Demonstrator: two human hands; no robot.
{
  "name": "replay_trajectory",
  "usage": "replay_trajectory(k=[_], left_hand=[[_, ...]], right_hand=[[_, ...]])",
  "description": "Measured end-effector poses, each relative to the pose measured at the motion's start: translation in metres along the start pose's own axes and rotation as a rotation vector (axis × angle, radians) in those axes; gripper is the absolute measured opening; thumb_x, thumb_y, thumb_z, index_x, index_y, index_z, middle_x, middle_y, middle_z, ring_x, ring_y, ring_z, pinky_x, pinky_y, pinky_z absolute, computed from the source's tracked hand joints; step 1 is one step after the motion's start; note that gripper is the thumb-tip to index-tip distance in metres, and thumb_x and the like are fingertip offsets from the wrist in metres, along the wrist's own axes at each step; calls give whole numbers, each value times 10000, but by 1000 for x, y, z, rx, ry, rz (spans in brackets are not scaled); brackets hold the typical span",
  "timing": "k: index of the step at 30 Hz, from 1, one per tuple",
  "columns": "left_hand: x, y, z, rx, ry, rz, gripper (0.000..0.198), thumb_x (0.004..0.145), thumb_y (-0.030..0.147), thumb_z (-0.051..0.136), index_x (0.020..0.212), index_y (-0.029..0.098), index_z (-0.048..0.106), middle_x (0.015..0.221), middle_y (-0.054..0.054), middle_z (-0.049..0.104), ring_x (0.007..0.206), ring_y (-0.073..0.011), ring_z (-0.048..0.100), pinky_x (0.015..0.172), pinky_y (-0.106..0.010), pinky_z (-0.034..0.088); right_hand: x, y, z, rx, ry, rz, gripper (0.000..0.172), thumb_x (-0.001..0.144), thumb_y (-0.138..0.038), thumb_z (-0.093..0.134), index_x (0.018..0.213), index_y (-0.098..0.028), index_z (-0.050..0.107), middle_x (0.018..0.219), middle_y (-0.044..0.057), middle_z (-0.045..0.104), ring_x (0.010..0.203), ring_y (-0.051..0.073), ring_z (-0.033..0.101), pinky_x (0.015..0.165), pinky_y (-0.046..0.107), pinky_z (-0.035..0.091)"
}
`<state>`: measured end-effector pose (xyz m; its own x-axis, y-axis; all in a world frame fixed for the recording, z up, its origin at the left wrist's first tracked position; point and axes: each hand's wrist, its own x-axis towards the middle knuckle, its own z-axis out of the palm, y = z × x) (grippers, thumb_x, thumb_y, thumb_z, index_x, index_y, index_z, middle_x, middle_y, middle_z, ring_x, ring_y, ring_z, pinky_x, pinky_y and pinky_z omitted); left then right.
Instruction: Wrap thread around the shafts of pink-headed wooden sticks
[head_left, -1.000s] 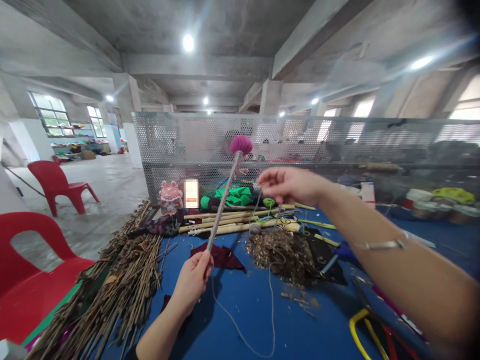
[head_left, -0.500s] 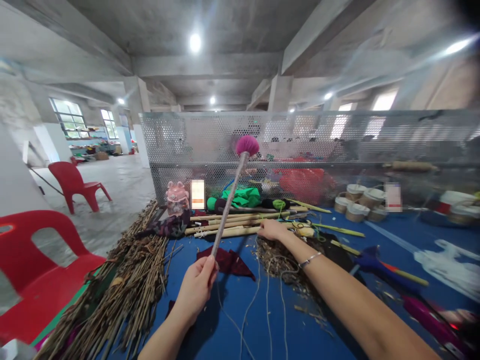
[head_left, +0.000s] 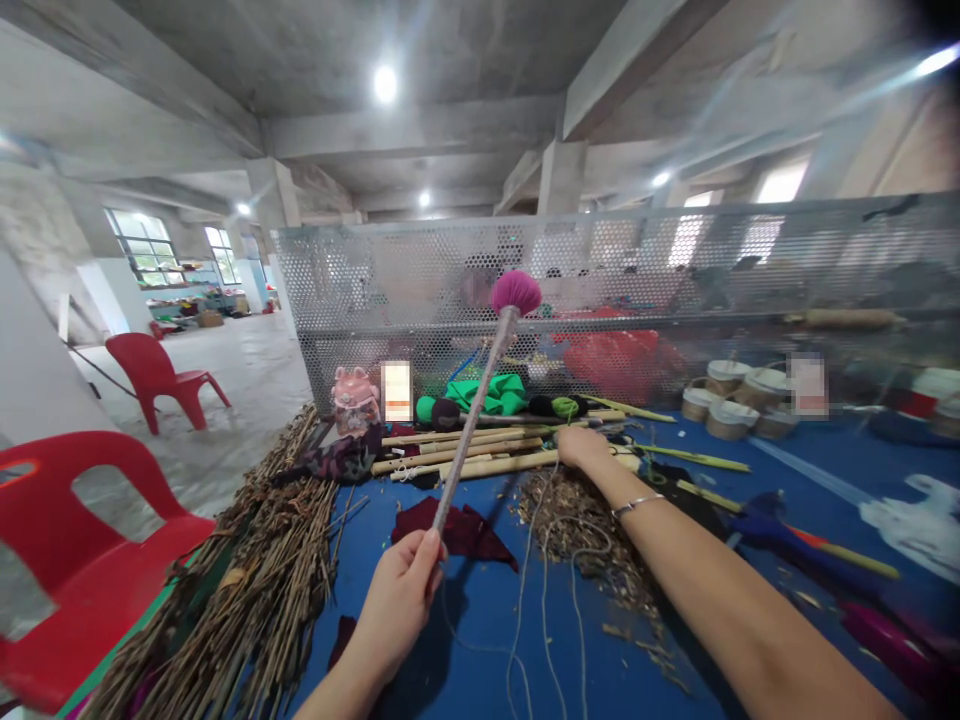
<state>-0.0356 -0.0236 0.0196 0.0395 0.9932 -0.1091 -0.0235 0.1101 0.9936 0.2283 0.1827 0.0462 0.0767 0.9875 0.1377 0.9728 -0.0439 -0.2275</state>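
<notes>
My left hand [head_left: 401,590] is closed around the lower end of a thin stick [head_left: 476,410] wound in grey. The stick leans up and to the right, and a round magenta yarn-covered head [head_left: 517,293] tops it. Farther out, my right hand [head_left: 583,447], wearing a bracelet at the wrist, has its fingers pinched together. Grey string [head_left: 531,540] runs down from those fingers and lies in loose loops on the blue table [head_left: 480,620]. Bamboo sticks [head_left: 502,462] lie just beside the right hand. Below it spreads a pile of brown plant scraps [head_left: 559,520].
Bundled dry stalks [head_left: 277,570] cover the table's left side. A dark red cloth [head_left: 461,530] lies in the middle. Along the perforated metal screen [head_left: 375,290] stand a pink bottle [head_left: 355,400], green cloth [head_left: 491,393] and several tubs [head_left: 731,418]. Red chairs [head_left: 97,560] stand at left.
My right hand has moved a little to the right with the string. The stick's magenta head has shifted right in the view, and the view itself has turned slightly.
</notes>
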Motion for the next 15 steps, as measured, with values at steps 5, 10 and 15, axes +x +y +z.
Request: replay_trajectory(k=[5,10,15], left_hand=[[-2,-3,6,87,21,57,389,783,538,397,682,171,475,444,77,333,370,-49,247,368,-177,182],[-5,4,16,165,92,241,359,765,486,461,743,148,579,609,-2,541,564,-107,474,503,-196,338],[0,16,22,100,107,156,437,693,568,498,707,142,596,476,25,467,442,-93,411,425,-200,287]], right_hand=[[-93,-65,8,838,-161,-351,380,850,-362,417,1176,-170,455,1078,112,581,983,184,540,833,304,405],[-190,-105,23,1446,-792,-472,633,655,-486,646,1163,-201,396,980,62,581,860,157,556,729,281,435],[-197,-96,8,1369,-396,-297,318,664,-398,658,819,-155,524,617,-31,526,569,93,472,568,227,382]])
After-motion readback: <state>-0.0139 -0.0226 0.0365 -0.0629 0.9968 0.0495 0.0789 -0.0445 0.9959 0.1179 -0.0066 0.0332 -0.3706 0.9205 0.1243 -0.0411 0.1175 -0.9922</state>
